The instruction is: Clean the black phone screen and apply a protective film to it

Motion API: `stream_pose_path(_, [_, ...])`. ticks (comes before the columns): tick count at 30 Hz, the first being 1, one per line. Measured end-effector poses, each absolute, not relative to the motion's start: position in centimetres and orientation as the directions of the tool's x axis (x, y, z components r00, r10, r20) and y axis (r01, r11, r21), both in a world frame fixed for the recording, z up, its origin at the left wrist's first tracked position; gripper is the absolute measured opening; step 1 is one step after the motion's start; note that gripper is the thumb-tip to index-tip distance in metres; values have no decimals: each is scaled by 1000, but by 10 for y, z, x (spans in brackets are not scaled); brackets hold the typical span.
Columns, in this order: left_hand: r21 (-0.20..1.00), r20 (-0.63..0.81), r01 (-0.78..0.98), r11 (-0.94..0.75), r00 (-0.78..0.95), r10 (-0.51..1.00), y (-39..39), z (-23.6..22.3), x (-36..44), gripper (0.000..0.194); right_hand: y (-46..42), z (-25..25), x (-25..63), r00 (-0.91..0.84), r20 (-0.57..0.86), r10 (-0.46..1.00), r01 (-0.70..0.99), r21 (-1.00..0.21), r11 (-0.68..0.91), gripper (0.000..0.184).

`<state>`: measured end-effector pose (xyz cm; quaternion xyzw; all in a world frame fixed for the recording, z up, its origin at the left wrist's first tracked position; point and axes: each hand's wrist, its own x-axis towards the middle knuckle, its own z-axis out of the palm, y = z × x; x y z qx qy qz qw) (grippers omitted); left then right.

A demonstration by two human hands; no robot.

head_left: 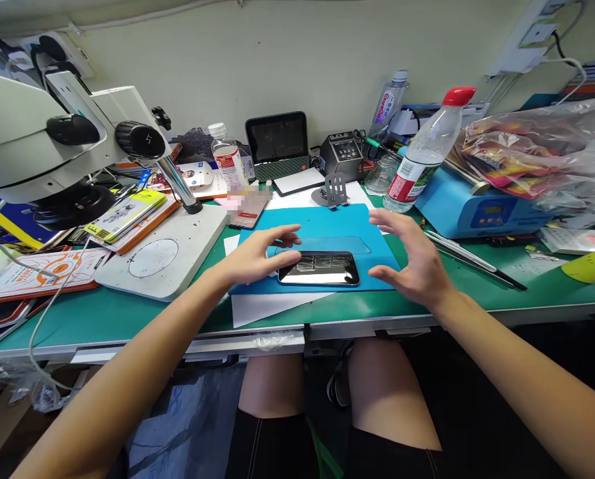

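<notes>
A smartphone (322,269) lies flat, screen up, on a blue mat (257,282), with light reflected in its dark glass. Just behind it a clear glass sheet (345,244) with rounded corners rests on the same mat. My left hand (265,254) is at the phone's left end, thumb and fingers apart with nothing between them; whether the thumb touches the phone I cannot tell. To the right of the phone, my right hand (414,259) hovers with fingers spread and holds nothing.
A microscope (78,146) on a pale base (202,243) stands left. Behind the mat are a phone stand (336,191), another phone (249,209) and a small screen (277,138). Right are a red-capped bottle (424,159), tweezers (472,256) and a blue machine (472,206).
</notes>
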<state>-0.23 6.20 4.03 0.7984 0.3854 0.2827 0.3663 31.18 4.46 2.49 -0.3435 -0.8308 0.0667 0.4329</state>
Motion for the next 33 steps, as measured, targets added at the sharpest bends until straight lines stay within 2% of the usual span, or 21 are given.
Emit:
stream_pose_path(4, [638, 360, 416, -648, 582, 729, 61, 16, -2, 70, 48, 16, 314, -440, 560, 702, 585, -415, 697, 75])
stream_pose_path(8, [525, 415, 409, -746, 642, 644, 59, 11, 0, 70, 48, 16, 314, -492, 520, 698, 582, -400, 708, 69])
stream_pose_path(12, [512, 408, 418, -750, 651, 641, 54, 12, 0, 73, 46, 16, 313, -541, 481, 690, 568, -396, 721, 79])
stream_pose_path(16, [531, 403, 424, -734, 636, 658, 51, 11, -2, 80, 48, 13, 313, -546, 446, 709, 592, -393, 703, 76])
stream_pose_path(22, [520, 339, 465, -717, 658, 673, 50, 14, -3, 77, 51, 11, 314, -566, 399, 722, 591, -414, 692, 69])
stream_pose_path(26, [494, 270, 527, -692, 664, 698, 50, 18, -5, 75, 52, 12, 313, -564, 383, 732, 601, -419, 681, 68])
stream_pose_path(33, [485, 262, 543, -685, 657, 707, 52, 19, -7, 82, 53, 12, 311, -564, 362, 742, 613, -419, 670, 70])
